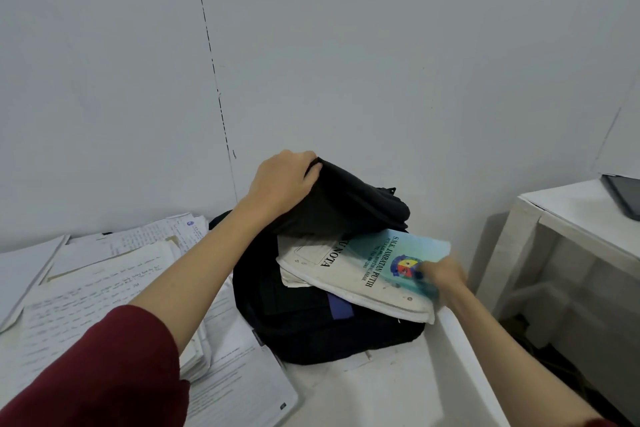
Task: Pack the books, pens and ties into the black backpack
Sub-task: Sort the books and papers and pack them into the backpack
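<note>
Packing underway: left hand [284, 184] clenched on black backpack [311, 315] flap, lifted open; right hand [441, 276] gripping note book [363, 274] half inside the mouth beneath; papers [104, 288] left of backpack, pens and ties unseen.

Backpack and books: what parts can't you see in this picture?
- Inside of the black backpack, head view: hidden by its raised flap and the notebook.
- Notebook's far end: tucked under the flap.
- Right hand: blurred, so its grip is unclear.
- Left hand fingertips: curled behind the flap.
- Writing on the papers: too small to read.
- Dark object on the side table: cut off by the right edge.
</note>
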`<state>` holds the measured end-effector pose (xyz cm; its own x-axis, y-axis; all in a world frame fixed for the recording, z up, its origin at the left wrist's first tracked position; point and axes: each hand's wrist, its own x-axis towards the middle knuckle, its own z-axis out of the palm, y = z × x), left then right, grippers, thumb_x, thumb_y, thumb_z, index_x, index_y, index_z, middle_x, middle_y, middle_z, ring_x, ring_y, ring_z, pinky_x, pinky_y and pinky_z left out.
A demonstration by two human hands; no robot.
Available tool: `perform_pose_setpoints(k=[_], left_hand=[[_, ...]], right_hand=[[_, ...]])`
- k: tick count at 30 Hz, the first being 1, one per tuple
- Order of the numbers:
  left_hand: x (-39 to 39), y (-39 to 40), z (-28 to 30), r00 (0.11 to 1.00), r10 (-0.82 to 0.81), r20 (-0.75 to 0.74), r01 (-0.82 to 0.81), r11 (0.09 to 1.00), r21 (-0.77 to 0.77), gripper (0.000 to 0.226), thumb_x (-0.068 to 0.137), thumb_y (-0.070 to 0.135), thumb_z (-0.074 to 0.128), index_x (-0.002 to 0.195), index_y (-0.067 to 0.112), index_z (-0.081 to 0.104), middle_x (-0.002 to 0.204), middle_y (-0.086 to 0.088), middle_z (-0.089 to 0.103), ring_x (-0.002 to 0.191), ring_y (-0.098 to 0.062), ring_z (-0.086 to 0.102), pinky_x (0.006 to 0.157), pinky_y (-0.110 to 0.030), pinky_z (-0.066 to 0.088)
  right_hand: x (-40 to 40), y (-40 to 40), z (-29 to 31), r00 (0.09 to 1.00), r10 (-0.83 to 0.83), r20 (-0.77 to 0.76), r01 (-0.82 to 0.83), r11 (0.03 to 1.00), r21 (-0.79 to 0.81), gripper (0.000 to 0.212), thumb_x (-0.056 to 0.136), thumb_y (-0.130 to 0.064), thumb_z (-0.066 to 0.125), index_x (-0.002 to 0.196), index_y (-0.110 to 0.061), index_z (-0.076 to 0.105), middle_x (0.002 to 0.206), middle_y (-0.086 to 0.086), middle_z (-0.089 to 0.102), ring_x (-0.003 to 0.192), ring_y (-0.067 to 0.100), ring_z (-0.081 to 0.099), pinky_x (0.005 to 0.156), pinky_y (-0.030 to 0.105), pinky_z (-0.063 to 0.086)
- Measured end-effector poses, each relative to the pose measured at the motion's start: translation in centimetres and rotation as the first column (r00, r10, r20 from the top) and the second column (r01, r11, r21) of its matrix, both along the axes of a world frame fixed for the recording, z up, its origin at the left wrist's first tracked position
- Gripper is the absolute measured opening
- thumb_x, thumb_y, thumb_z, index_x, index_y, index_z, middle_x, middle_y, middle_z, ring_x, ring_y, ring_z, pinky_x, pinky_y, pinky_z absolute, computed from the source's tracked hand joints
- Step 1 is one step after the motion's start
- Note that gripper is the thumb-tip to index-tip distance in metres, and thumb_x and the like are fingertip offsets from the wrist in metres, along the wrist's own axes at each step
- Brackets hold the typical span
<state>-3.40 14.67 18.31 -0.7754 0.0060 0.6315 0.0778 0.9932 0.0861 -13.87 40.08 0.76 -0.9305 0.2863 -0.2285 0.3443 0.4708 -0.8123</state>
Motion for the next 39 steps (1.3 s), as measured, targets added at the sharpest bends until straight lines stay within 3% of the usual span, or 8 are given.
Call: perform_pose_setpoints(k=[9,15,21,24,26,31,35,39], left_hand=[[-1.0,1.2,1.5,0.944,-0.084,0.319,0.192,0.926,-0.325,0.041,0.083,0.054,0.061,0.097,0.015,0.060,0.084,0.000,0.055,0.089,-0.019,0.054,0.063,-0.028,0.030],[-2.0,1.1,2.6,0.999,-0.013,-0.041,0.008,0.993,-0.117,0.035,0.098,0.040,0.039,0.093,0.009,0.054,0.085,-0.014,0.060,0.088,-0.036,0.057,0.062,-0.032,0.030],[-2.3,1.4,4.0,0.997,-0.007,-0.071,-0.002,0.992,-0.126,0.037,0.099,0.042,0.037,0.086,0.010,0.050,0.074,-0.006,0.048,0.076,-0.030,0.053,0.059,-0.032,0.029],[-2.3,1.2,3.5,0.999,0.003,-0.036,-0.008,0.988,-0.153,0.040,0.099,0.043,0.036,0.091,0.009,0.053,0.077,-0.006,0.051,0.082,-0.032,0.057,0.060,-0.031,0.029],[-2.4,1.0,3.4,1.000,0.007,-0.026,-0.011,0.988,-0.151,0.038,0.099,0.044,0.036,0.088,0.011,0.050,0.074,-0.003,0.046,0.081,-0.031,0.057,0.060,-0.031,0.028],[-2.8,0.8,3.6,0.999,-0.004,-0.032,0.001,0.992,-0.122,0.034,0.098,0.044,0.037,0.081,0.016,0.040,0.074,-0.003,0.047,0.077,-0.029,0.053,0.059,-0.030,0.028],[-3.2,0.7,3.6,1.000,0.008,-0.022,-0.010,0.993,-0.121,0.035,0.098,0.045,0.036,0.081,0.015,0.041,0.074,-0.003,0.047,0.072,-0.024,0.046,0.058,-0.030,0.027],[-3.5,0.6,3.7,1.000,0.017,-0.017,-0.019,0.991,-0.129,0.035,0.099,0.045,0.035,0.081,0.015,0.040,0.073,-0.002,0.045,0.071,-0.023,0.042,0.060,-0.030,0.026]], right_hand=[[1.1,-1.4,2.8,0.998,0.060,0.014,-0.046,0.878,-0.477,0.015,0.085,-0.001,0.052,0.099,-0.003,0.058,0.090,0.016,0.062,0.078,0.030,0.061,0.057,0.036,0.055],[3.5,-3.6,2.5,0.999,-0.043,0.009,0.031,0.542,-0.839,0.031,0.092,0.013,0.040,0.114,-0.008,0.044,0.094,0.013,0.059,0.074,0.025,0.060,0.038,0.032,0.053],[5.1,-10.0,1.2,0.997,-0.059,0.059,0.080,0.468,-0.880,0.034,0.094,0.003,0.050,0.124,-0.013,0.044,0.108,0.014,0.062,0.088,0.033,0.064,0.061,0.046,0.055],[5.2,-10.4,0.9,0.975,0.200,0.092,-0.087,0.735,-0.672,0.027,0.092,-0.019,0.061,0.111,-0.002,0.051,0.084,0.019,0.070,0.063,0.032,0.069,0.051,0.038,0.058],[4.8,-9.2,0.7,0.930,0.358,0.081,-0.340,0.924,-0.176,0.044,0.086,-0.044,0.062,0.096,-0.002,0.057,0.073,0.015,0.070,0.060,0.028,0.068,0.061,0.038,0.058],[4.8,-7.4,2.3,0.685,0.706,-0.178,-0.367,0.546,0.753,0.044,0.089,-0.050,0.054,0.120,-0.019,0.054,0.119,0.001,0.059,0.112,0.022,0.053,0.082,0.030,0.042],[3.1,-8.7,1.2,0.482,0.861,0.162,-0.617,0.202,0.761,0.058,0.092,-0.054,0.046,0.145,-0.038,0.031,0.157,-0.006,0.021,0.146,0.031,0.004,0.113,0.058,0.004],[1.8,-9.5,-0.3,0.514,0.841,0.167,-0.624,0.233,0.746,0.050,0.098,-0.047,0.037,0.147,-0.039,0.027,0.159,-0.005,0.015,0.145,0.037,-0.004,0.111,0.064,0.000]])
